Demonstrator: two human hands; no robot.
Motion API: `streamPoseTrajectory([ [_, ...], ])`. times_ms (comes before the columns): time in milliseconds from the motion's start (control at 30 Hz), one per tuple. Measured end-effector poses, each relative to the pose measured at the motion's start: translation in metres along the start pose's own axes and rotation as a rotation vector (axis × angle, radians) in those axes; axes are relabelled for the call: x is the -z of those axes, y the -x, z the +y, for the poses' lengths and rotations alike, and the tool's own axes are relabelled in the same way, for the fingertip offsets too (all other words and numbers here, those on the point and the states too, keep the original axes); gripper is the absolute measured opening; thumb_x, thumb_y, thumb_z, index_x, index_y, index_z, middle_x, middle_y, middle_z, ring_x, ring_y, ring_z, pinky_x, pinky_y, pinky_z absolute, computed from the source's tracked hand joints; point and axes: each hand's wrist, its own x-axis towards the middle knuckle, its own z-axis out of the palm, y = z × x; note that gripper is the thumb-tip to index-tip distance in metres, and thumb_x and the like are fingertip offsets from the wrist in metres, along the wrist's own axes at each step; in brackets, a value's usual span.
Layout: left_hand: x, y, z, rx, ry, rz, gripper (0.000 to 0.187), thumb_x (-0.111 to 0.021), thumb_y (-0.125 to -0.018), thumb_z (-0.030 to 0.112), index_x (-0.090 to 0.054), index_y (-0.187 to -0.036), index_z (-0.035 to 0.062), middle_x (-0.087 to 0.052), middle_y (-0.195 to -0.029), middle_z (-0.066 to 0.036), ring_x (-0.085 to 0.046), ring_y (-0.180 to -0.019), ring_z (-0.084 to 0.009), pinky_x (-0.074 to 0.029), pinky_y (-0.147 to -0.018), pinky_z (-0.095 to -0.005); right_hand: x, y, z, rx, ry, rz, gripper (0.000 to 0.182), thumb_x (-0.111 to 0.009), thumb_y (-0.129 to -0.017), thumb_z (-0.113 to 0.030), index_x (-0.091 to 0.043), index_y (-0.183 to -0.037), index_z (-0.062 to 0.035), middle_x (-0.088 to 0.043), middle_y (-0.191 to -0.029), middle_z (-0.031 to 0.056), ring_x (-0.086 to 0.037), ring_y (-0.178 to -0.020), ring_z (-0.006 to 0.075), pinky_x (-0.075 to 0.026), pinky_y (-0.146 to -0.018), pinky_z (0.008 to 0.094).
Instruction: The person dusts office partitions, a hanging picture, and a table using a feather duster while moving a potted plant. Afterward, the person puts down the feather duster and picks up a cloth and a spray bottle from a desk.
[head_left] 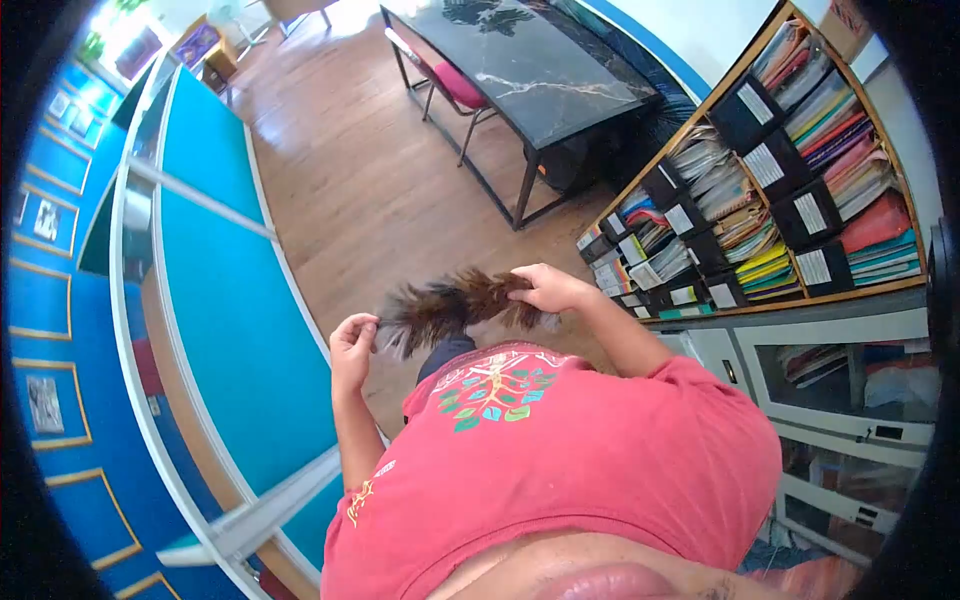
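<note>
A brown feather duster [430, 308] stretches between my two hands, in front of my red shirt [560, 450]. My left hand [353, 345] has its fingertips pinched together at the duster's left end, where the feathers turn greyish. At the other end, my right hand [550, 288] closes its thumb and fingers on the darker brown feathers. Any handle is hidden among the plumes, and some feather tips look blurred.
Blue partition panels [215, 290] with white frames run along my left. To the right, shelves hold black file boxes [768, 165] and folders above glass-fronted cabinets [840, 385]. Ahead stand a black marble-patterned table [540, 75] and a red chair [458, 85] on a wooden floor [340, 150].
</note>
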Motion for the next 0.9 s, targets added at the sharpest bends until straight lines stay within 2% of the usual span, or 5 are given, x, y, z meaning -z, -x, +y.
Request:
streamPoseTrajectory([
  [333,0.059,-0.256,0.066,-0.041,-0.015,-0.021,0.008,-0.069,-0.09,0.005,-0.068,-0.098,0.0018,-0.062,-0.073,0.001,-0.059,-0.067,-0.0077,-0.048,-0.063,-0.0233,0.064,-0.115,0.131,-0.446,-0.554,0.903,0.039,-0.059,-0.093,-0.018,-0.057,-0.124,0.006,-0.066,-0.119,0.0206,-0.062,-0.113,0.0304,-0.046,-0.096,0.0383],
  [667,0.091,-0.414,-0.129,0.337,-0.575,-0.098,0.033,-0.069,-0.091,0.029,-0.069,-0.08,-0.0019,-0.064,-0.064,-0.005,-0.057,-0.059,-0.0106,-0.047,-0.057,-0.0289,0.164,-0.221,0.271,-0.747,-0.506,1.364,0.028,-0.062,-0.091,-0.014,-0.064,-0.113,0.003,-0.071,-0.107,0.0122,-0.066,-0.098,0.0231,-0.049,-0.089,0.0353],
  [767,0.15,-0.408,-0.222,0.398,-0.4,-0.053,0.032,-0.066,-0.093,0.03,-0.071,-0.084,-0.0004,-0.066,-0.07,-0.006,-0.06,-0.066,-0.013,-0.05,-0.062,-0.03,0.186,-0.275,0.338,-1.054,-0.254,1.42,0.031,-0.065,-0.09,-0.018,-0.064,-0.114,0.0017,-0.071,-0.109,0.0158,-0.067,-0.1,0.0286,-0.05,-0.091,0.0383],
  [833,0.181,-0.409,-0.262,0.425,-0.337,-0.014,0.031,-0.066,-0.093,0.03,-0.071,-0.085,-0.0004,-0.067,-0.071,-0.006,-0.061,-0.066,-0.0134,-0.05,-0.063,-0.0301,0.202,-0.324,0.302,-0.835,-0.658,1.395,0.037,-0.065,-0.089,-0.022,-0.062,-0.119,-0.0005,-0.068,-0.113,0.0219,-0.065,-0.106,0.0363,-0.05,-0.092,0.0436],
  [900,0.194,-0.422,-0.281,0.471,-0.356,0.003,0.031,-0.066,-0.093,0.029,-0.07,-0.087,-0.0003,-0.067,-0.072,-0.006,-0.061,-0.067,-0.0138,-0.05,-0.063,-0.0303,0.218,-0.387,0.279,-1.223,-0.111,1.03,0.036,-0.058,-0.089,-0.018,-0.062,-0.122,-0.0045,-0.067,-0.113,0.0247,-0.063,-0.109,0.0405,-0.05,-0.094,0.0477],
])
